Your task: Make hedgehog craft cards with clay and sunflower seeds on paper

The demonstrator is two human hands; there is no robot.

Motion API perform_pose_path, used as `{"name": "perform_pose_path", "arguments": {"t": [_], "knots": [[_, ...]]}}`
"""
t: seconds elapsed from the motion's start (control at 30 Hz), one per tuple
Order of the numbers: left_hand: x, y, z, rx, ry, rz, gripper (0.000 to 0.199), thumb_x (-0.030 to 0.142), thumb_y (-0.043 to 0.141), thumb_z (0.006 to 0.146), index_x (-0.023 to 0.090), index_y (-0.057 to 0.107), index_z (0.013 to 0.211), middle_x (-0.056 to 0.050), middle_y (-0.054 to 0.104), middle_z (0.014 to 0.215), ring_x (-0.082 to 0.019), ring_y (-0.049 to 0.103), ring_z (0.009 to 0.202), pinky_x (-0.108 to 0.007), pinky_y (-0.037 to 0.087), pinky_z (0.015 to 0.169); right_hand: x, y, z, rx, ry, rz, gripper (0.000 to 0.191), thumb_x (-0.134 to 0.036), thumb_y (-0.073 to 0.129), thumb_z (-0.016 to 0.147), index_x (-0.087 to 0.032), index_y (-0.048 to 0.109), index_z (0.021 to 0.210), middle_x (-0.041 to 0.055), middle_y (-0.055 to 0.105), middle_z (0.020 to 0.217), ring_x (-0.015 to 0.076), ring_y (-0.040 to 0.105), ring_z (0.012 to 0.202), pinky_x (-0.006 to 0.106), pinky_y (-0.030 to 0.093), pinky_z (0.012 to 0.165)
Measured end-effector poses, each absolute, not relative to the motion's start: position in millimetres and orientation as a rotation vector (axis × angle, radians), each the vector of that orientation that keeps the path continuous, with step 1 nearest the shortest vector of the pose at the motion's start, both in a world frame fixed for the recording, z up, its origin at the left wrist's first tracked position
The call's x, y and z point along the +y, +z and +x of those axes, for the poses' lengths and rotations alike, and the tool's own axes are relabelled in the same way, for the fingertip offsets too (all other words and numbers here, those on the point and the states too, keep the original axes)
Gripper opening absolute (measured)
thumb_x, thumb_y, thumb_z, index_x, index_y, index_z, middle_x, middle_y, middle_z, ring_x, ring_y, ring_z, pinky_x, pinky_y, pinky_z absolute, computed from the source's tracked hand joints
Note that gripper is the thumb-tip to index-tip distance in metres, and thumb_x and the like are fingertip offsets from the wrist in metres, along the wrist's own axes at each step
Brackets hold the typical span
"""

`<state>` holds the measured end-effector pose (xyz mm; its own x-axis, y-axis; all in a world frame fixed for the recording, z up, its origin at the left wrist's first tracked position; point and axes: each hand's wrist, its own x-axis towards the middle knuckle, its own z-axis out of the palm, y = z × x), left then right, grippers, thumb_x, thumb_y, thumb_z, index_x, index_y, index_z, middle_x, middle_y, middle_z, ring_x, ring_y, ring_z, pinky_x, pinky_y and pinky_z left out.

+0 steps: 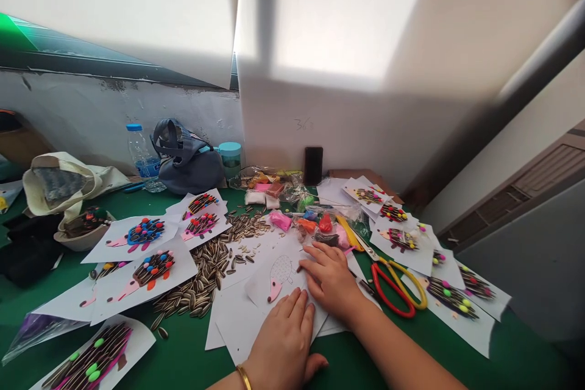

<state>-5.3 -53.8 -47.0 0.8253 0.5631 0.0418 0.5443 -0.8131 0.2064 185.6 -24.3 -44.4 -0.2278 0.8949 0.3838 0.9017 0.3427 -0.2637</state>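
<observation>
A sheet of white paper [262, 277] with a hedgehog outline [283, 269] lies in front of me on a stack of other sheets. Pink clay [275, 289] covers the hedgehog's snout, with a dark dot at the tip. My left hand [287, 329] lies flat on the paper's lower part, fingers stretched out. My right hand [328, 277] rests at the drawing's right edge, fingers apart. A small dark brown piece [300, 269] is at its fingertips, apparently on the paper rather than gripped. Striped sunflower seeds [201, 277] are heaped to the left of the sheets.
Red-and-yellow scissors [397, 286] lie right of my right hand. Bagged coloured clay [315, 225] sits behind it. Finished hedgehog pictures [146, 277] spread left, with more [452, 298] right. A phone [313, 166], bottle [144, 158], blue bag [189, 161] and lidded cup [230, 161] stand along the wall.
</observation>
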Motion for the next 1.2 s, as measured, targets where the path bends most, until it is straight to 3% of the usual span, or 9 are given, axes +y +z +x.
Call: {"name": "perform_pose_path", "arguments": {"t": [0.17,0.37,0.7,0.93,1.1,1.2], "knots": [[-54.0,-51.3,-5.2,0.883,0.219,2.844,0.077,0.065,0.056,0.082,0.008,0.056,0.134,-0.023,0.051,0.142,-0.039,0.049,0.130,-0.051,0.045,0.106,-22.0,-46.8,186.8,-2.117,0.010,-1.567,0.018,-0.018,0.061,0.086,-0.028,0.070,0.098,0.0017,0.064,0.129,0.0277,0.047,0.128,0.049,0.028,0.105],[-53.9,-50.9,-5.2,0.897,0.239,2.882,0.075,0.065,0.056,0.083,0.010,0.056,0.134,-0.022,0.053,0.141,-0.038,0.050,0.129,-0.051,0.047,0.102,-18.0,-53.8,187.1,-2.116,-0.019,-1.599,0.033,-0.017,0.064,0.087,-0.031,0.066,0.117,0.0037,0.065,0.129,0.0295,0.049,0.124,0.048,0.034,0.099],[-53.5,-58.0,-3.6,0.875,0.452,2.927,0.071,0.064,0.062,0.078,0.012,0.062,0.126,-0.018,0.062,0.133,-0.036,0.057,0.122,-0.047,0.050,0.101,-13.1,-51.3,179.0,-2.050,-0.002,-1.539,0.015,-0.009,0.068,0.083,-0.024,0.067,0.085,0.0009,0.071,0.111,0.0249,0.055,0.116,0.043,0.034,0.095],[-52.8,-61.7,-3.7,0.875,0.589,2.869,0.067,0.056,0.073,0.073,0.013,0.062,0.125,-0.017,0.064,0.128,-0.036,0.059,0.118,-0.049,0.052,0.099,-12.2,-54.5,177.0,-2.037,-0.052,-1.568,0.025,-0.012,0.071,0.082,-0.026,0.066,0.103,0.0018,0.070,0.113,0.0257,0.055,0.116,0.044,0.034,0.094],[-53.1,-57.0,-2.6,0.856,0.617,2.852,0.064,0.052,0.075,0.073,0.014,0.062,0.123,-0.017,0.064,0.128,-0.035,0.058,0.117,-0.048,0.052,0.097,-10.5,-56.1,176.3,-2.031,-0.064,-1.541,0.011,-0.015,0.072,0.083,-0.025,0.068,0.084,0.0001,0.071,0.109,0.0260,0.056,0.113,0.043,0.034,0.091],[-53.6,-43.6,-2.8,0.846,0.666,2.843,0.056,0.044,0.077,0.072,0.015,0.063,0.118,-0.016,0.065,0.122,-0.034,0.060,0.111,-0.048,0.053,0.094,-12.5,-52.2,176.7,-2.009,-0.061,-1.472,0.012,-0.012,0.069,0.083,-0.024,0.066,0.086,0.0011,0.072,0.107,0.0252,0.057,0.112,0.042,0.036,0.092]]}}
